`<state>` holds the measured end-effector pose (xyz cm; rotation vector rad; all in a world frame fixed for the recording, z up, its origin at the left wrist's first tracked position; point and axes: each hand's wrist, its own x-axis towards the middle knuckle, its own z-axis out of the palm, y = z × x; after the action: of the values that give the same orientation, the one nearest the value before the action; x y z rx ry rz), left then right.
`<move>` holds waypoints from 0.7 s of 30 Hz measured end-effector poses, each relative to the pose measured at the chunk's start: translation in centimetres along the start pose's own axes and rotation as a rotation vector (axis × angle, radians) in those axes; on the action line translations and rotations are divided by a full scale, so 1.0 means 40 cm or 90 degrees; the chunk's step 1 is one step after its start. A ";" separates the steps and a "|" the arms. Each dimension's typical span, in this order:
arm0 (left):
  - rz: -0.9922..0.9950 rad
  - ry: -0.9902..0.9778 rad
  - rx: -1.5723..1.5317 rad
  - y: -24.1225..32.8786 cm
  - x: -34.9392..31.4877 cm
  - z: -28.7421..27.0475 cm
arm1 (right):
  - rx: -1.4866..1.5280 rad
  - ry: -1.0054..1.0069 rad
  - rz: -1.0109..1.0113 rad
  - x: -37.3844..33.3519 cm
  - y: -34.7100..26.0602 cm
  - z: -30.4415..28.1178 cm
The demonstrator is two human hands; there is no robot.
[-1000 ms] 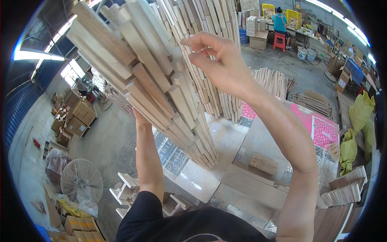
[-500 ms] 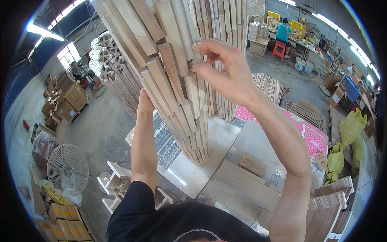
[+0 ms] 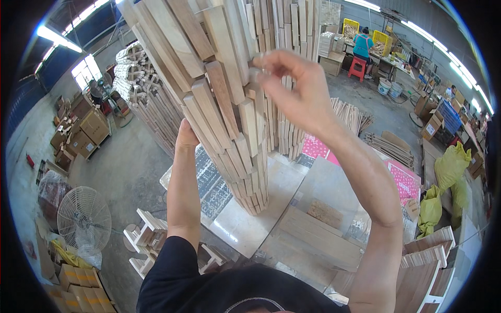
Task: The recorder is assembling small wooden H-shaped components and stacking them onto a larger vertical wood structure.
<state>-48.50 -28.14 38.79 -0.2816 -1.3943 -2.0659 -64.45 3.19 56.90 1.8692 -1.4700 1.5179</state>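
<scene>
A tall column of stacked pale and brown wooden strips (image 3: 216,115) rises in front of me from the worktable, with gaps and staggered ends on its surface. My left hand (image 3: 187,134) rests against the column's left side; its fingers are mostly hidden behind the wood. At the upper right side of the column, my right hand (image 3: 297,86) is blurred, with thumb and forefinger closed around the end of a wooden strip (image 3: 254,75). The rest of that strip lies within the column.
The worktable (image 3: 250,229) carries a small wood block (image 3: 324,212) and pink patterned sheets (image 3: 402,182). Behind stand more strip stacks (image 3: 156,117). A wire fan (image 3: 83,219) is at left, yellow-green sacks (image 3: 451,164) at right. A person in teal (image 3: 362,46) sits at the far right.
My right hand has shifted slightly right and down, and its thumb and forefinger have drawn closer together. My left hand stays against the column. The view has turned slightly.
</scene>
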 end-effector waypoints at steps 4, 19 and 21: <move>0.014 -0.018 -0.049 0.003 0.004 0.012 | 0.057 0.096 0.096 0.056 0.030 -0.008; 0.077 0.019 0.022 0.017 0.009 0.040 | 0.136 0.084 0.173 0.075 0.072 -0.006; 0.086 0.004 0.020 0.017 0.008 0.040 | 0.093 0.107 0.183 0.091 0.076 -0.014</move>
<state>-48.62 -26.99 40.15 -0.3460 -1.3652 -1.9322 -67.63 0.49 59.21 1.6089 -1.6418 1.9104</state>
